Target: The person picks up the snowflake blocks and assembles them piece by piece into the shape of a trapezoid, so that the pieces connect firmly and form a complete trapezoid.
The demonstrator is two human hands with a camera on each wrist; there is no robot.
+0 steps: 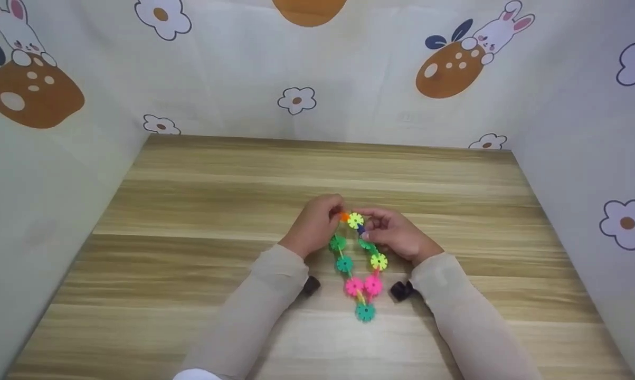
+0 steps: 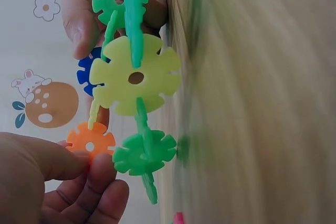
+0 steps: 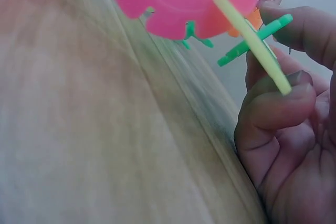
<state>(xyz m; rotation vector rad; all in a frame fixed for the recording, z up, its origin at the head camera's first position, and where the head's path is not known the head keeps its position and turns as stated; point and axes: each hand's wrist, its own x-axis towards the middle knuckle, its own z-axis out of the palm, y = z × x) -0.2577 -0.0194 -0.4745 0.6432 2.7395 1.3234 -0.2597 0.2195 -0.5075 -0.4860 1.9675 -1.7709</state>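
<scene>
Notched plastic discs, slotted together into a chain, form a narrow loop between the two hands. At its far end my left hand (image 1: 313, 224) pinches an orange disc (image 2: 90, 141) between thumb and fingers. My right hand (image 1: 399, 236) holds the chain at a blue disc (image 2: 89, 72), its thumb at that disc and its index finger reaching past a yellow disc (image 1: 355, 220). Green discs (image 1: 344, 264) run down the left side. Two pink discs (image 1: 354, 286) and a teal disc (image 1: 366, 312) make up the near end. Fingers partly hide the held discs.
The chain is over a wood-grain table (image 1: 201, 211). Pale cloth walls (image 1: 233, 68) printed with rabbits and flowers stand at the back and both sides. Small black devices (image 1: 401, 291) sit at both wrists.
</scene>
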